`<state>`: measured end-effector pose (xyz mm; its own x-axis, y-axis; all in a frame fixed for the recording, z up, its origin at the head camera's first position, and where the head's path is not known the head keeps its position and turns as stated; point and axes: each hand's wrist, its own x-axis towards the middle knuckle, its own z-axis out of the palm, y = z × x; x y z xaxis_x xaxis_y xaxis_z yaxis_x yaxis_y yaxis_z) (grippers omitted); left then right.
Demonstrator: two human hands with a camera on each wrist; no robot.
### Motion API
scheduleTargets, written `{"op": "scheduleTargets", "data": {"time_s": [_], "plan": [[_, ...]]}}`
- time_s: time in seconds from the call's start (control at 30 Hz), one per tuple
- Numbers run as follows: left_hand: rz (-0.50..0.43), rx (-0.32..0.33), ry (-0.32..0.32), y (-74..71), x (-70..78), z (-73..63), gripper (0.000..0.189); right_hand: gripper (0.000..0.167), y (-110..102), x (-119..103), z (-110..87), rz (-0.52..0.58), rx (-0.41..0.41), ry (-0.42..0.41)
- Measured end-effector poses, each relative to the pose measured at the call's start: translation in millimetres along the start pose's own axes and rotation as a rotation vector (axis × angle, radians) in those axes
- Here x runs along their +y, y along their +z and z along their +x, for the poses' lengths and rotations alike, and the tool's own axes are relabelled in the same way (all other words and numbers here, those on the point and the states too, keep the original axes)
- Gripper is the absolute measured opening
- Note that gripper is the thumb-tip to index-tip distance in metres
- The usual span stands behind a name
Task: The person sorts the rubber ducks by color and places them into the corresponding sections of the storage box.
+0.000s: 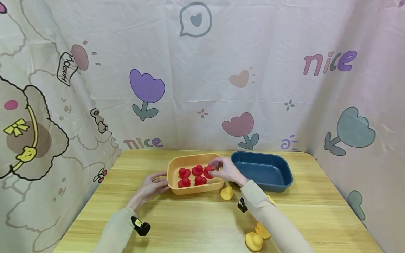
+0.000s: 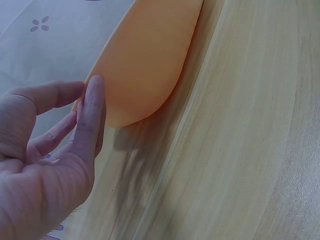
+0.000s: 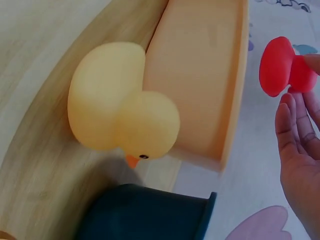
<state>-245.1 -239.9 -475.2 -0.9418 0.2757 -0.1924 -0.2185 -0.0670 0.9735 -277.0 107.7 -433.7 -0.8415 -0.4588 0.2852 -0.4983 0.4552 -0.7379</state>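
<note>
In the head view, an orange tray (image 1: pixel 185 190) holds several red toy ducks (image 1: pixel 184 182). My left hand (image 1: pixel 150 189) touches the tray's left end from outside. The left wrist view has its fingers (image 2: pixel 90 112) extended, tips right at the rim and outer wall of the orange tray (image 2: pixel 145 65). Above the tray's right side, my right hand (image 1: pixel 228 170) pinches a red toy duck (image 3: pixel 277 67) between thumb and fingers. A yellow toy duck (image 1: pixel 226 193) sits on the table just off the tray's front right corner, below my right wrist.
A dark blue tray (image 1: pixel 262 170) stands right of the orange one, behind my right forearm. More yellow ducks (image 1: pixel 254 241) lie on the wooden table (image 1: pixel 190 225) near its front, partly hidden by the right sleeve. A printed curtain (image 1: pixel 196 88) hangs behind the table.
</note>
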Motion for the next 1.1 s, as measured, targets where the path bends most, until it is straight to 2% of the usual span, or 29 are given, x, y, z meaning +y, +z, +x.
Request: {"op": "scheduleTargets", "data": {"time_s": [0.17, 0.4, 0.67, 0.83, 1.1], "plan": [[0.000, -0.003, 0.002, 0.4, 0.1, -0.2, 0.063, 0.024, 0.9, 8.0, 5.7, -0.007, 0.030, 0.017], [-0.005, -0.004, 0.003, 1.5, 0.9, -0.9, 0.064, 0.026, 3.6, 13.9, 13.7, -0.006, 0.043, 0.115], [0.007, 0.000, 0.005, 1.0, 0.8, -1.1, 0.062, 0.025, 9.3, 19.6, 23.2, -0.031, 0.082, 0.150], [0.008, 0.003, 0.002, 1.3, 0.1, -0.8, 0.062, 0.022, 14.6, 21.8, 28.2, -0.046, 0.094, 0.139], [-0.001, -0.005, 0.007, 0.2, -2.0, 0.9, 0.061, 0.017, 22.1, 23.7, 34.0, -0.098, 0.059, 0.135]]}}
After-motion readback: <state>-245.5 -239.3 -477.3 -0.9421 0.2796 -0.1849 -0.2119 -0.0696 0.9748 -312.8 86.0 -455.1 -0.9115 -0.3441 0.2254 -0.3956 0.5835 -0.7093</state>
